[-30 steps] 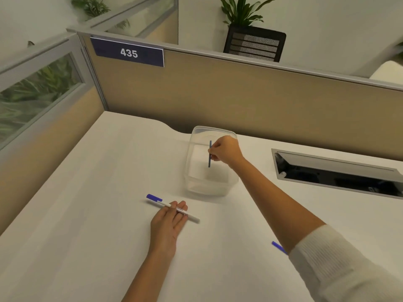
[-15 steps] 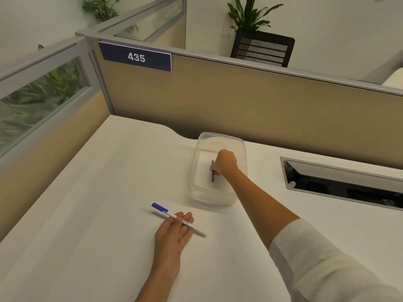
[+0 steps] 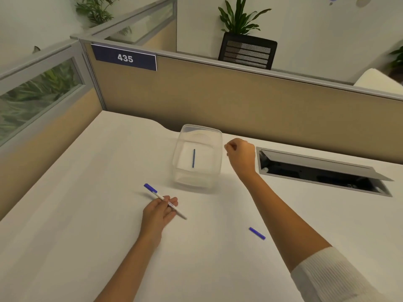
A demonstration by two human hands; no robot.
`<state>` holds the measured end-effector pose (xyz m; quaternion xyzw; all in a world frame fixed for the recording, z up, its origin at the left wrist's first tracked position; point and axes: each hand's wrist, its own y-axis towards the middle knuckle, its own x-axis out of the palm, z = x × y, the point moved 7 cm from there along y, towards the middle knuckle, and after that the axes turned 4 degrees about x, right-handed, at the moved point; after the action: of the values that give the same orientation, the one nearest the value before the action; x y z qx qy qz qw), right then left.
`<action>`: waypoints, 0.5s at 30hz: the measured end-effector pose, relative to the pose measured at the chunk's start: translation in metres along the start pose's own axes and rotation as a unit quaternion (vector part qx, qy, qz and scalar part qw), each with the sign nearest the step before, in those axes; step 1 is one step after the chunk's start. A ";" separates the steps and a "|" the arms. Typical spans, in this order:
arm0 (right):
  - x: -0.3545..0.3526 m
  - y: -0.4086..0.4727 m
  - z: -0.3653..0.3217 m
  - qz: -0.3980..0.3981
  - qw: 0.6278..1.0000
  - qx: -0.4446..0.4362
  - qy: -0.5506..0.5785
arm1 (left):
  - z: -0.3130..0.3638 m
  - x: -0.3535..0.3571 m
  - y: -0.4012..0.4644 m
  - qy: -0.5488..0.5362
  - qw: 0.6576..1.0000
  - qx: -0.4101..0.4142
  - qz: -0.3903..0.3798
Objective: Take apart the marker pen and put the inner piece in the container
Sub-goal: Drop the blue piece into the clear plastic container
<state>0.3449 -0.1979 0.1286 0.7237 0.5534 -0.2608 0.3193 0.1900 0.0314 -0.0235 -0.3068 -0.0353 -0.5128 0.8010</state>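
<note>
Inner piece: I see the inner piece [image 3: 193, 158], a thin dark-blue rod, lying flat on the floor of the container, centre of frame, pointing toward the partition.
Handling, inner piece: I judge it very light, fairly stiff and prone to roll; if I had to lift it again I would pinch it at mid-length with two fingertips.
Container: the container [image 3: 197, 184] is a clear, open-topped plastic tub just above frame centre; probably light and easy to nudge, so I would take it by a side wall.
Right hand: my right hand [image 3: 241, 152] hangs just to the right of the tub rim, loosely curled, holding nothing, not touching the tub.
Pen body: the pen body [image 3: 164, 200], white with a blue end, lies slantwise on the desk at lower centre-left; smooth and likely slippery, best gripped around the middle of the barrel.
Left hand: my left hand [image 3: 160, 211] rests on the barrel, fingers laid over it, pressing it to the desk.
Loose part: a small blue piece [image 3: 257, 233], maybe a cap, lies alone at lower right.
Surface: white desk [image 3: 65, 214].
Task state: I judge placement done.
</note>
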 end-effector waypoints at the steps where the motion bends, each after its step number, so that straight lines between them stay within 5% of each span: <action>1: -0.011 -0.010 0.010 0.015 1.000 -0.010 0.001 | -0.001 0.000 -0.002 0.004 1.000 0.000 -0.001; 6: -0.049 -0.066 0.085 0.045 0.999 0.000 -0.020 | -0.005 -0.002 -0.015 0.028 1.000 0.010 0.002; 15: -0.087 -0.176 0.211 0.045 0.979 0.180 -0.084 | -0.012 -0.005 -0.043 0.061 0.997 0.041 0.010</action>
<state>0.1480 -0.3789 0.0225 0.7693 0.4351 -0.4012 0.2407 0.1481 0.0173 -0.0153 -0.2424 -0.0041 -0.5209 0.8185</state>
